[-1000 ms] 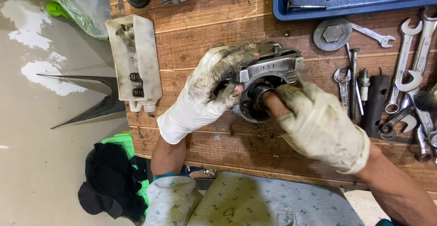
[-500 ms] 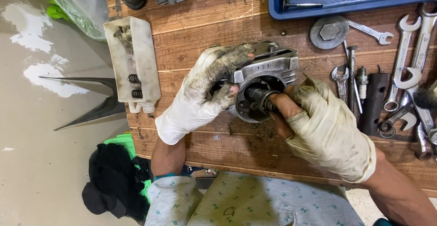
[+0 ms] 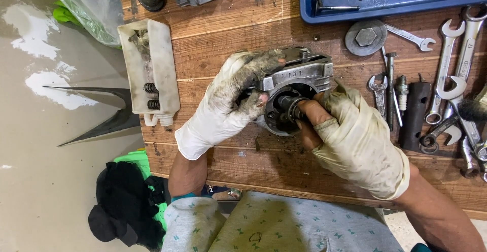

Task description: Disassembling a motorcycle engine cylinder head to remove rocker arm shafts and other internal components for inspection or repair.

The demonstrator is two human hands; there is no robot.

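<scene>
On the worn wooden workbench (image 3: 218, 44), a grey metal engine housing (image 3: 297, 87) lies with its round bore facing up, the left hand (image 3: 228, 105) clamped around its left edge, the right hand (image 3: 350, 135) pinching a small spring-and-stem part (image 3: 290, 109) inside the bore, wrenches (image 3: 451, 79) lying well to the right.

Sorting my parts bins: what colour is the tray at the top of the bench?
Blue: the tray shows best in the head view, holding small metal parts.

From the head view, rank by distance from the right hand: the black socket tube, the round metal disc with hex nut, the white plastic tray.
Measured from the right hand:
1. Black socket tube, just right of it.
2. Round metal disc, above it.
3. White plastic tray, far left, beyond the left hand.
</scene>
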